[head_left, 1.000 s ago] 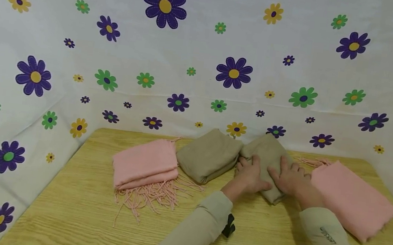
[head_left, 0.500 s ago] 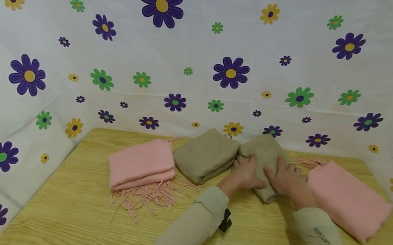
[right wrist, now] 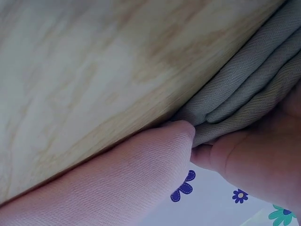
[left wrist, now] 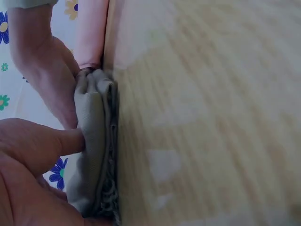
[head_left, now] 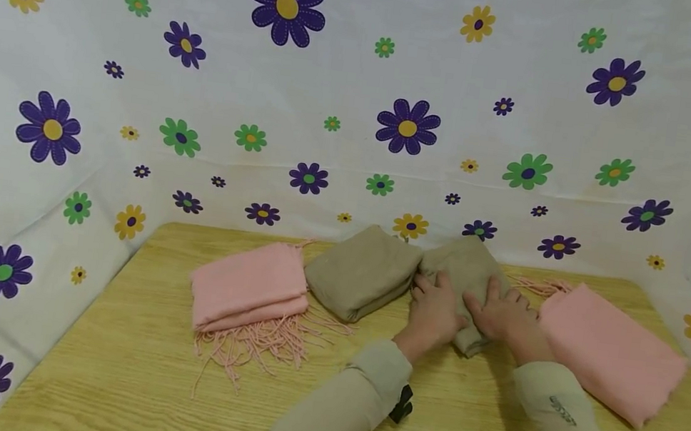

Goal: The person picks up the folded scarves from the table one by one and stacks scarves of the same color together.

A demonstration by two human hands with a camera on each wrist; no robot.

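Note:
A folded olive-grey scarf (head_left: 466, 255) lies at the back of the table, right of centre, under both hands. My left hand (head_left: 435, 314) rests on its left side with the fingers spread. In the left wrist view, the left thumb (left wrist: 70, 142) touches the layered scarf (left wrist: 91, 127). On the right part of the cloth lies my right hand (head_left: 504, 315), its fingers apart and pointing away. The right wrist view has the right hand (right wrist: 263, 155) against the stacked folds (right wrist: 244, 89), close to a pink scarf (right wrist: 113, 179). Some fingertips are hidden.
A second folded olive-grey scarf (head_left: 361, 271) touches the first on its left. Pink fringed scarves lie at either end, one on the left (head_left: 249, 286) and one on the right (head_left: 610, 352). Behind the wooden table (head_left: 168, 395) hangs a flowered white sheet (head_left: 337, 71).
My left hand has turned slightly, its wrist shifting a little to the right and its thumb drawing in. The right hand and the scarves look unmoved; the head view has shifted slightly.

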